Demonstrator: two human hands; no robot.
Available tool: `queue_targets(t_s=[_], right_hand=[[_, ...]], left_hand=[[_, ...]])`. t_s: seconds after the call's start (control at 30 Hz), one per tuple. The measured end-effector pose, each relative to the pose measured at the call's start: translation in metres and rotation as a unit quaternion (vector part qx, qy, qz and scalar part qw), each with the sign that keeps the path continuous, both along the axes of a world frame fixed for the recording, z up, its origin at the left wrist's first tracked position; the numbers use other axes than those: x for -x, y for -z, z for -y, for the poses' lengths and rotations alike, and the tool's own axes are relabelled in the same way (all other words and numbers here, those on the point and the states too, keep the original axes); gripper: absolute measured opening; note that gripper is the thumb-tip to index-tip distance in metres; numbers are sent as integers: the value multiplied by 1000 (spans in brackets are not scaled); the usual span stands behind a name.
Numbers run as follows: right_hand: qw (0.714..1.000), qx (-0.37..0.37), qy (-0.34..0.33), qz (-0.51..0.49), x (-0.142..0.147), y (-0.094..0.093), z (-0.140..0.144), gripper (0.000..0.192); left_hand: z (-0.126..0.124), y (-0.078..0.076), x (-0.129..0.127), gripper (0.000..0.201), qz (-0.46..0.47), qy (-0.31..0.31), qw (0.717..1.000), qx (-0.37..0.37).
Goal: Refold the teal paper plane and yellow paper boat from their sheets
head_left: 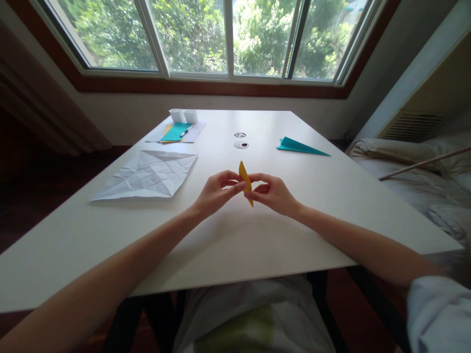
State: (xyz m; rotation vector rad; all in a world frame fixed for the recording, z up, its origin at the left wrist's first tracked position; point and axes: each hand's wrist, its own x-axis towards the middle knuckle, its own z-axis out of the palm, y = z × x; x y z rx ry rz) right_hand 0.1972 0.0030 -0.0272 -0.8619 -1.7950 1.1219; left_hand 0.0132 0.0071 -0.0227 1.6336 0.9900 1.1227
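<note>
1. The left hand and the right hand meet over the middle of the white table.
2. Both hands pinch one small folded yellow paper between them. The fingers of each hand are closed on it, thumb against fingertips.
3. The yellow paper stands up on its thin edge, just above the table. It has a point at the top and a point at the bottom.
4. A big white creased paper lies flat on the table, to the left of the yellow paper.
5. A folded teal paper with a long point lies beyond the yellow paper, to the right.
6. Far back on the left sit two small white boxes, with a teal sheet and a pen just in front of them.
7. Two small round things lie on the table right behind the yellow paper.
</note>
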Motion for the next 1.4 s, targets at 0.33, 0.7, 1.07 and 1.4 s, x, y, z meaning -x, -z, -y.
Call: queue_targets(t_s=[0.33, 0.7, 1.07, 1.4], right_hand=[[1000, -5, -9, -9, 0, 1, 0, 40], [997, 40, -10, -57, -2, 1, -3, 38], [953, 225, 22, -204, -1, -1, -10, 19], [964, 207, 10, -170, -1, 1, -11, 21]], left_hand=[[1, -1, -1, 29, 75, 41, 995, 59], [0, -4, 2, 30, 84, 51, 992, 78], [3, -9, 1, 20, 99, 36, 987, 122], [2, -7, 3, 31, 59, 32, 986, 152]])
